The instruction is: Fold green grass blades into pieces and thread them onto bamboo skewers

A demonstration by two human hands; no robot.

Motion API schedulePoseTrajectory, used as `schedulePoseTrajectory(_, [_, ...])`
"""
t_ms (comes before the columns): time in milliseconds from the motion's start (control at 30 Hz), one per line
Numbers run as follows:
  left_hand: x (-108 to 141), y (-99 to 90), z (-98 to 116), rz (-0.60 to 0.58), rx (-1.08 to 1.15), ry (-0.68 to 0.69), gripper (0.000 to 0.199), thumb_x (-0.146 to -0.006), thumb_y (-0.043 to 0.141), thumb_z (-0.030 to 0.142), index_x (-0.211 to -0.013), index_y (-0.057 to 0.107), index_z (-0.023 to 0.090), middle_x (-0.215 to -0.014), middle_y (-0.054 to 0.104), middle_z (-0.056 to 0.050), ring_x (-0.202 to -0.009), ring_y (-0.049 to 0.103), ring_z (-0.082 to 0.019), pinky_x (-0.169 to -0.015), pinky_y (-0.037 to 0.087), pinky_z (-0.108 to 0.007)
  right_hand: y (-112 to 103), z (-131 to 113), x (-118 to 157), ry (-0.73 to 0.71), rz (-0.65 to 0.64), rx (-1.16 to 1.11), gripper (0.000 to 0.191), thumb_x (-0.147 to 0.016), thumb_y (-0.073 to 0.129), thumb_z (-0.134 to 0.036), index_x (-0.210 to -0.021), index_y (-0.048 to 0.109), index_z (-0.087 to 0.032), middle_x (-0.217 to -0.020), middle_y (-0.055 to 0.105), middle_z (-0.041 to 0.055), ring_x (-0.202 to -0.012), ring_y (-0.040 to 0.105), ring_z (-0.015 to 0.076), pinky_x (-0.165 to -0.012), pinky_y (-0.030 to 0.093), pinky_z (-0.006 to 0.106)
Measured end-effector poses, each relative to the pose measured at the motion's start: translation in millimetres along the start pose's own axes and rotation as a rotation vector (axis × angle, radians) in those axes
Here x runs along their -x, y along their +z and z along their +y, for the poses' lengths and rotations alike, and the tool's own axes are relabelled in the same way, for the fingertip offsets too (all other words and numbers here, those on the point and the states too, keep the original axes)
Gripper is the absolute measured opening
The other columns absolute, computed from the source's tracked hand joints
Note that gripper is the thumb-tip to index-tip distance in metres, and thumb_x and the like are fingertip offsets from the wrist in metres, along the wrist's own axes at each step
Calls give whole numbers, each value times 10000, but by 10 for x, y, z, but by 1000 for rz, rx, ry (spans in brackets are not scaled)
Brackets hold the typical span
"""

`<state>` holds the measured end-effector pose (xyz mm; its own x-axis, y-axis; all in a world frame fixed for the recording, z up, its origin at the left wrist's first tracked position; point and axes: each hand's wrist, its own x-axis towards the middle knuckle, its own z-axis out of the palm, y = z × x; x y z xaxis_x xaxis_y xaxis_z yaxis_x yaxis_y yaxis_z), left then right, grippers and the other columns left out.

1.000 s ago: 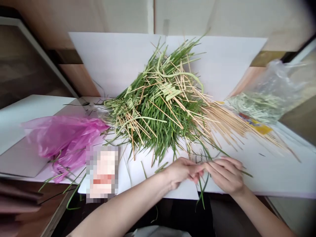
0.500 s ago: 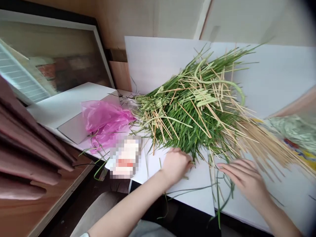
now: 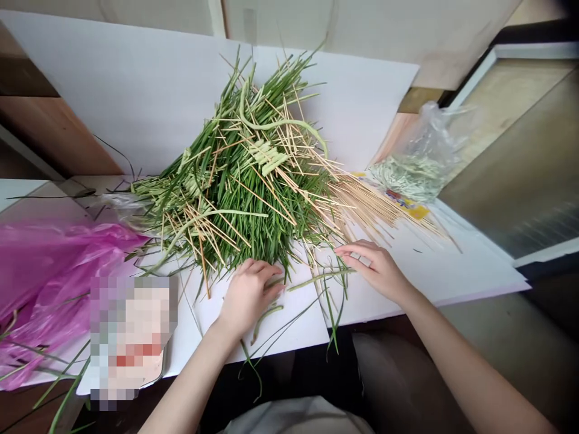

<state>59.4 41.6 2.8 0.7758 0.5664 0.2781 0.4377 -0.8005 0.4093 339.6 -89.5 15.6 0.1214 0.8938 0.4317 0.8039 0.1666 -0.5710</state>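
On the white bench (image 3: 434, 274), a slim, pale-green plant stem (image 3: 316, 279) lay in the gap between your two hands, in front of a tall heap of long green blades and cut stalks (image 3: 253, 208). Its long axis ran mostly crosswise, left to right, the right end slightly farther from you; the left end pointed toward your left thumb and the right end met or nearly met your right thumb. Your left hand (image 3: 246, 292) was loosely curled, fingers and thumb parted, above a short, curved green piece (image 3: 262, 320); no firm hold showed. Your right hand (image 3: 377, 271) had its fingers narrowly spread from the thumb, beside loose, drooping blades; whether it touched the stem could not be told. The stem seemed light, bendy and easily bruised, perhaps a little slippery if moist, so a gentle pinch near its middle looked best. Thin tan sticks (image 3: 371, 205) fanned out beyond your right hand.
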Motion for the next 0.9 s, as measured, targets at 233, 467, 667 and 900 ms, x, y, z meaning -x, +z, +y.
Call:
schedulePoseTrajectory(233, [-262,220,347,-128,-203,132,221,-887,743,359,-1034,725,195,-1009,740,-80,-979,602,-303,-848,449,-439,-35,-23,161,-18,-47,45,156,-1037,591,-271,-1038,742,-234,-1010,767,40,-953,680,251,-903,471,407])
schedulePoseTrajectory(467, [-285,173,364,-128,-222,138,72,-910,712,239,-895,696,170,-900,743,-62,-910,618,-288,-793,405,-422,129,-203,84,-95,-218,68,151,-972,723,-162,-1111,735,-219,-1090,747,29,-1048,626,253,-962,423,409])
schedulePoseTrajectory(667, [-235,-38,304,-36,-223,216,69,-956,658,238,-931,674,176,-847,744,-44,-880,619,-263,-791,371,-400,335,-295,-66,-135,-308,88,168,-928,783,-149,-1090,752,-184,-1005,748,38,-976,606,253,-949,391,416])
schedulePoseTrajectory(900, [-185,-102,217,68,-215,329,153,-964,655,260,-1067,666,148,-863,729,-49,-868,608,-255,-781,355,-380,345,-336,-157,-64,-309,-14,116,-980,692,-125,-890,753,-165,-715,674,10,-759,594,212,-858,407,372])
